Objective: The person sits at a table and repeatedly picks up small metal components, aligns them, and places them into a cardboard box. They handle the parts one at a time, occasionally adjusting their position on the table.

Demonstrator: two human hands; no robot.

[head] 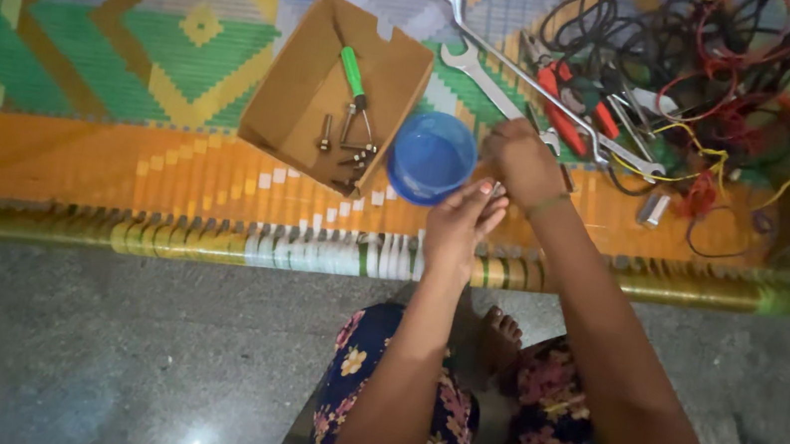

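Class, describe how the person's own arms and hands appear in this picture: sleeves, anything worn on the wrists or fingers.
Both arms are bare, with no sleeves in view. The right hand has a thin greenish band around its wrist. The left hand wears no band or glove, and its fingernails look pale pink. No rings can be made out.

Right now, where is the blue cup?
In the head view the blue cup sits on the woven mat near centre, just right of the cardboard box of bolts and left of both hands, below the spanners.
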